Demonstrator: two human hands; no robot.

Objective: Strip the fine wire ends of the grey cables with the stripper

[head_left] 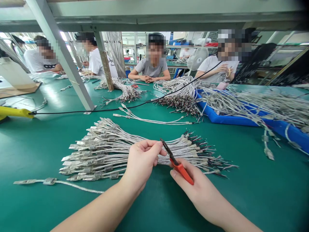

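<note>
head view: the left hand [142,161] is curled shut over a fanned bundle of braided cables [120,151], which lies flat on the green bench mat [36,206] beneath and to either side of both hands. the right hand [193,183] is closed around orange-handled wire cutters [180,169], with their dark tips angled up toward the left hand's fingers [156,146]. left of the hands, the bundle's metal plug ends [82,158] fan out; right of them, its dark wire ends [207,158] spread. one loose cable [55,183] lies nearer, to the left of the left hand. beyond the hands are a thin cable pair [154,120], a second bundle [178,100] and a blue tray [231,120] heaped with more cables. further ahead, seated co-workers [154,67] face the hands across the bench.
</note>
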